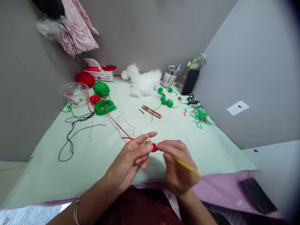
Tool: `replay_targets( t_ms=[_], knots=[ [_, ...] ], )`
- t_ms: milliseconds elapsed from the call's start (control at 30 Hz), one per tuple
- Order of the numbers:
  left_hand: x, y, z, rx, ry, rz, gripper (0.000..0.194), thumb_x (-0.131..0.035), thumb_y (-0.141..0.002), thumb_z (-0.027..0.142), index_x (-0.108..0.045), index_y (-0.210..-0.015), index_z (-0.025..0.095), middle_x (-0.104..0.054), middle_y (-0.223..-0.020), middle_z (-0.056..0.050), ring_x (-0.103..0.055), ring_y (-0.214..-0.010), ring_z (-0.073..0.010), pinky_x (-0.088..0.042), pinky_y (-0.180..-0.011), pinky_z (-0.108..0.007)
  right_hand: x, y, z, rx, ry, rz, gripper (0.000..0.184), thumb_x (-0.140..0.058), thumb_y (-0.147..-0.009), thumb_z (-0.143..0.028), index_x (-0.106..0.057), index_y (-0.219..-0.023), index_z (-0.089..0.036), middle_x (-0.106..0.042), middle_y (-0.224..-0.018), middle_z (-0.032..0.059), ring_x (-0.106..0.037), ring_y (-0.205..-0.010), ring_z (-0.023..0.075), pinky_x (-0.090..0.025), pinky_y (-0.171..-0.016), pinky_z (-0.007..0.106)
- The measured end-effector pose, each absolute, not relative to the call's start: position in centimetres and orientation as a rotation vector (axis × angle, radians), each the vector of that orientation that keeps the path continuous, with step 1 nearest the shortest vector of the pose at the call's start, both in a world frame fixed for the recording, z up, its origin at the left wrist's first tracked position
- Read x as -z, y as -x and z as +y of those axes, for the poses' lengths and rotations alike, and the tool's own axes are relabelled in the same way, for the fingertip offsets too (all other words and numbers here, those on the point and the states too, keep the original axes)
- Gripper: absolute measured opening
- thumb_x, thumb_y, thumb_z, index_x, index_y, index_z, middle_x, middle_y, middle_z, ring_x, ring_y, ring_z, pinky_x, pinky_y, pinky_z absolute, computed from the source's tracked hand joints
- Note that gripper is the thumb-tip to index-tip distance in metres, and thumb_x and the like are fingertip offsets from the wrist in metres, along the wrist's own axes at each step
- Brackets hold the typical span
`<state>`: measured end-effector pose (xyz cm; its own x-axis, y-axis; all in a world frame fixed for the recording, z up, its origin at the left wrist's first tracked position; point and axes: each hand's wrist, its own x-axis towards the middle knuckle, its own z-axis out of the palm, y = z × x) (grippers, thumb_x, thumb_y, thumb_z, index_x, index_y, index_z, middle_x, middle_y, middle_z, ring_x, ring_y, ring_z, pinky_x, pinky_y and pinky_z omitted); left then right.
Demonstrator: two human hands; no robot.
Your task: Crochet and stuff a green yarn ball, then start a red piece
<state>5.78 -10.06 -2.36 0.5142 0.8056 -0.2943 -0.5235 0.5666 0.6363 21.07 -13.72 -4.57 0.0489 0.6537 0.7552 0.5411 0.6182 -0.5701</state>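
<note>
Between thumb and fingers, my left hand pinches a small red crochet piece. White yarn loops over its raised index finger and trails back over the table. My right hand grips a crochet hook with a yellow handle; the hook's tip meets the red piece. The right hand is a little blurred. Red yarn runs from the back left to near my left hand. Orange thread snips lie in front of my hands.
Green yarn balls, a clear plastic bowl and a tissue box stand at the back left. White stuffing, small green crocheted balls, a pen holder, a bottle and yarn scraps sit further right. Black cord lies left.
</note>
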Motion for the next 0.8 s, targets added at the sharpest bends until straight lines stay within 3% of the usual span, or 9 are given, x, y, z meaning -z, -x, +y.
replay_targets(
  t_ms=[100, 200, 300, 367, 500, 600, 700, 800],
  knots=[
    [2.2, -5.7, -9.9, -0.900, -0.556, 0.641, 0.035, -0.084, -0.081, 0.021, -0.080, -0.115, 0.017, -0.049, -0.066, 0.007, -0.025, -0.048, -0.0008, -0.032, -0.043, -0.013, 4.1, -20.8, -13.3, -0.429, 0.934, -1.307, 0.026, -0.053, -0.103, -0.014, -0.076, -0.105, -0.026, -0.069, -0.085, 0.0030, -0.062, -0.074, 0.0175, -0.052, -0.065, 0.034],
    [2.3, -5.9, -10.0, -0.919, -0.670, 0.658, 0.038, -0.086, -0.079, 0.024, -0.079, -0.117, 0.021, -0.065, -0.081, 0.001, -0.041, -0.051, -0.0031, -0.038, -0.042, -0.015, 3.9, -20.6, -12.9, -0.618, 0.911, -1.253, 0.021, -0.057, -0.103, -0.020, -0.077, -0.100, -0.026, -0.073, -0.090, 0.0039, -0.065, -0.079, 0.0184, -0.053, -0.067, 0.033],
    [2.4, -6.0, -10.2, -0.938, -0.746, 0.705, 0.041, -0.087, -0.079, 0.027, -0.079, -0.118, 0.022, -0.070, -0.085, -0.001, -0.053, -0.055, -0.0056, -0.043, -0.047, -0.017, 4.3, -20.5, -13.0, -0.584, 0.956, -1.309, 0.022, -0.059, -0.102, -0.018, -0.078, -0.105, -0.028, -0.076, -0.095, 0.0043, -0.068, -0.081, 0.0186, -0.056, -0.069, 0.033],
    [2.5, -6.2, -10.3, -0.963, -0.730, 0.739, 0.041, -0.088, -0.078, 0.027, -0.079, -0.118, 0.022, -0.069, -0.083, 0.000, -0.050, -0.052, -0.0032, -0.040, -0.047, -0.016, 4.7, -20.5, -13.3, -0.439, 1.023, -1.395, 0.027, -0.060, -0.100, -0.015, -0.078, -0.111, -0.031, -0.076, -0.096, 0.0041, -0.069, -0.081, 0.0191, -0.058, -0.069, 0.034],
    [2.5, -6.3, -10.1, -0.882, -0.516, 0.651, 0.036, -0.087, -0.078, 0.025, -0.081, -0.113, 0.017, -0.051, -0.064, 0.007, -0.027, -0.045, 0.0000, -0.041, -0.048, -0.015, 5.1, -20.7, -13.6, -0.147, 1.082, -1.589, 0.036, -0.068, -0.094, -0.012, -0.078, -0.119, -0.035, -0.076, -0.105, 0.0063, -0.072, -0.092, 0.0230, -0.060, -0.072, 0.037],
    [2.5, -6.1, -9.7, -0.844, -0.423, 0.608, 0.031, -0.086, -0.078, 0.020, -0.083, -0.108, 0.014, -0.044, -0.060, 0.009, -0.020, -0.046, -0.0002, -0.041, -0.048, -0.014, 4.7, -20.9, -13.1, -0.363, 1.013, -1.320, 0.025, -0.060, -0.100, -0.015, -0.079, -0.108, -0.030, -0.072, -0.091, 0.0040, -0.068, -0.076, 0.0172, -0.056, -0.067, 0.033],
    [2.5, -6.1, -9.7, -0.893, -0.471, 0.633, 0.032, -0.086, -0.078, 0.019, -0.082, -0.110, 0.017, -0.053, -0.066, 0.006, -0.024, -0.047, 0.0000, -0.044, -0.050, -0.015, 4.5, -20.8, -12.6, -0.718, 0.914, -1.074, 0.020, -0.060, -0.103, -0.026, -0.078, -0.096, -0.025, -0.068, -0.084, 0.0025, -0.061, -0.064, 0.0136, -0.052, -0.060, 0.029],
    [2.7, -6.4, -10.2, -0.944, -0.613, 0.674, 0.031, -0.086, -0.079, 0.022, -0.082, -0.110, 0.021, -0.068, -0.084, -0.001, -0.045, -0.056, -0.0040, -0.049, -0.056, -0.017, 4.9, -20.5, -12.4, -0.862, 0.901, -1.079, 0.016, -0.065, -0.101, -0.030, -0.079, -0.095, -0.026, -0.072, -0.089, 0.0033, -0.065, -0.077, 0.0162, -0.055, -0.071, 0.031]
  ],
)
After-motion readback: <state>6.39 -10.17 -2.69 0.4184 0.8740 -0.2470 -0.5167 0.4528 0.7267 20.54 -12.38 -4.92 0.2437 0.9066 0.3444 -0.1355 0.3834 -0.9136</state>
